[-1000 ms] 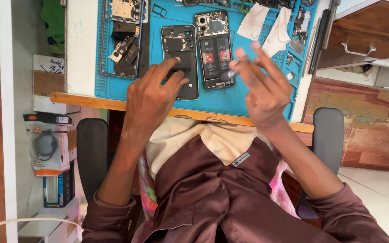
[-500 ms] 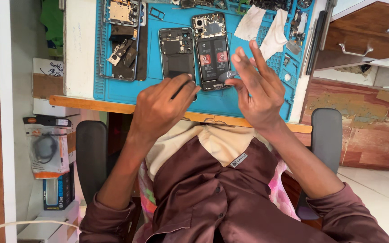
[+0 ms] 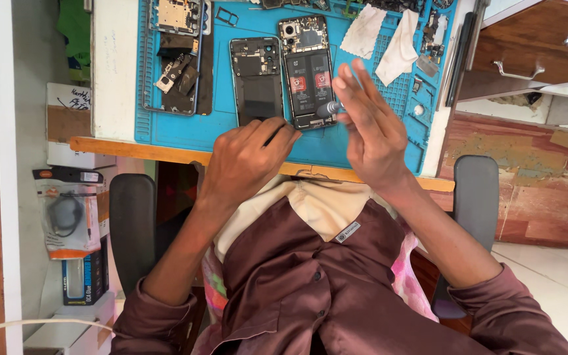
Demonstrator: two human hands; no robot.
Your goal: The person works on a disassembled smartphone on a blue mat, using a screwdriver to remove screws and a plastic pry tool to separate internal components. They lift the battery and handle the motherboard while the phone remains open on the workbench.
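Observation:
My left hand (image 3: 251, 158) is curled at the near edge of the blue work mat (image 3: 225, 131), pinching a thin dark tool (image 3: 275, 135) just below the dark open phone shell (image 3: 256, 79). My right hand (image 3: 371, 128) is raised over the mat with its fingers stretched upward. It holds a small silver-handled screwdriver (image 3: 329, 108) between thumb and fingers. The screwdriver's tip points at the lower end of an opened phone (image 3: 307, 69) with its battery and board exposed.
A third dismantled phone (image 3: 177, 56) lies at the mat's left. Two white cloths (image 3: 363, 33) (image 3: 399, 46) and small parts sit at the right. The wooden table edge (image 3: 139, 151) runs along my chest. Chair armrests (image 3: 133, 223) (image 3: 476, 197) flank me; packaged goods (image 3: 67, 217) are on the left.
My left hand has pulled back from the dark phone shell toward the table's near edge and curled up. My right hand shifted a little and the screwdriver now shows in it.

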